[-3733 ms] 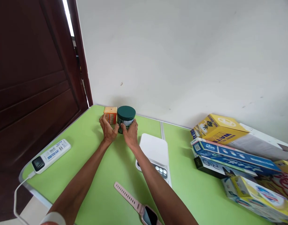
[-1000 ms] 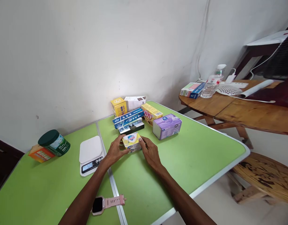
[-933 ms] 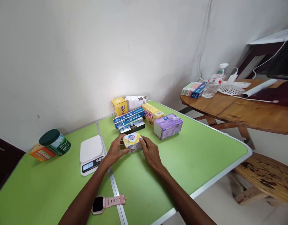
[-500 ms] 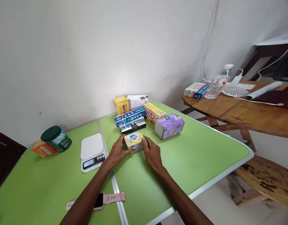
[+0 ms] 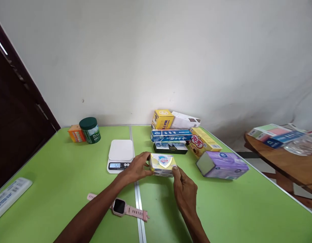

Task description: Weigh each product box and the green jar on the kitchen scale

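A yellow and white soap pack (image 5: 163, 164) with a shield logo sits between my hands near the middle of the table. My left hand (image 5: 138, 168) grips its left end with fingers and thumb. At the right end, my right hand (image 5: 184, 187) closes on the pack, thumb at the front corner. The pack seems slightly raised off the green surface. Just left of my left hand stands a white kitchen scale (image 5: 120, 152), its display lit and its plate bare. A pink smartwatch (image 5: 119, 206) lies below my left wrist, its strap partly under the forearm.
Behind the pack are a blue toothpaste box (image 5: 171, 135), a black and white box (image 5: 170, 147), a yellow box (image 5: 163, 119) and a yellow snack box (image 5: 205, 140). Purple tissues (image 5: 223, 165) lie right. A green jar (image 5: 90, 130) and orange box (image 5: 76, 133) stand back left.
My hands went from the green jar beside the orange box to the soap pack. Lately they hold the pack and seem to lift it a little, while the view has turned left.
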`<state>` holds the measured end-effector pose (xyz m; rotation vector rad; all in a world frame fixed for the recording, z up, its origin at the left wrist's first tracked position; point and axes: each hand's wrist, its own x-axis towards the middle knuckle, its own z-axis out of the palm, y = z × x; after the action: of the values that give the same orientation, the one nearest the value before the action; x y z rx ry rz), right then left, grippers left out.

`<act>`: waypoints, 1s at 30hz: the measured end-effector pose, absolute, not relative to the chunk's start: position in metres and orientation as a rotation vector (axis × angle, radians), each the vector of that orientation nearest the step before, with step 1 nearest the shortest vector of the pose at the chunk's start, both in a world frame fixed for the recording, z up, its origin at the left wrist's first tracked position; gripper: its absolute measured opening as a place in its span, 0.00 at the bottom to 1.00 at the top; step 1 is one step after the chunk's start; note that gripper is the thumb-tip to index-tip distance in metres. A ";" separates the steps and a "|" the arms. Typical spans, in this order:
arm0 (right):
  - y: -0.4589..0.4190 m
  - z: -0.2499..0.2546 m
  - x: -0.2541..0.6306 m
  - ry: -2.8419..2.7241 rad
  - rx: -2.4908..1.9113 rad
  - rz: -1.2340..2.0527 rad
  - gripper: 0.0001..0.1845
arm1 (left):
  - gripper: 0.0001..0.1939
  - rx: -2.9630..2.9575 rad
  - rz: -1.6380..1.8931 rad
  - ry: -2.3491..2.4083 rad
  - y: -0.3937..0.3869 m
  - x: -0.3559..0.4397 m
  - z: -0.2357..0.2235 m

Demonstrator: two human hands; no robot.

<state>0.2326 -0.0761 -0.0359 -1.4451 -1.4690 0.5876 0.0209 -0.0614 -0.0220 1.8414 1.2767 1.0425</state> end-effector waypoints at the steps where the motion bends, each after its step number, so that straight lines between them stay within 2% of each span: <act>1: -0.075 -0.030 0.220 -1.491 -1.410 0.599 0.39 | 0.30 1.842 1.061 1.301 -0.065 0.007 -0.015; 6: -0.056 -0.002 0.143 -1.615 -1.189 0.718 0.37 | 0.23 1.823 1.145 1.476 -0.077 -0.068 0.020; 9: -0.043 0.001 0.105 -1.704 -1.110 0.787 0.37 | 0.18 1.791 1.160 1.574 -0.080 -0.104 0.025; 17: -0.028 -0.017 0.070 -1.833 -1.130 0.808 0.38 | 0.24 1.751 1.070 1.657 -0.074 -0.144 -0.003; 19: -0.027 -0.019 0.072 -1.821 -1.105 0.838 0.37 | 0.31 1.765 1.047 1.675 -0.075 -0.148 -0.005; 23: -0.027 -0.035 0.088 -1.682 -1.134 0.829 0.39 | 0.55 1.655 1.116 1.701 -0.083 -0.153 -0.011; 24: -0.027 -0.042 0.093 -1.630 -1.156 0.801 0.41 | 0.56 1.573 1.174 1.682 -0.086 -0.152 -0.015; 28: -0.025 -0.075 0.109 -1.503 -1.202 0.759 0.41 | 0.42 1.086 1.587 1.612 -0.095 -0.143 -0.043; 30: -0.023 -0.085 0.111 -1.477 -1.202 0.803 0.39 | 0.42 0.897 1.749 1.610 -0.097 -0.138 -0.058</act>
<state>0.1107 -0.0227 -0.0849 -1.2017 -1.4769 0.8027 -0.1377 -0.0968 -0.0583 0.8968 1.6099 1.7485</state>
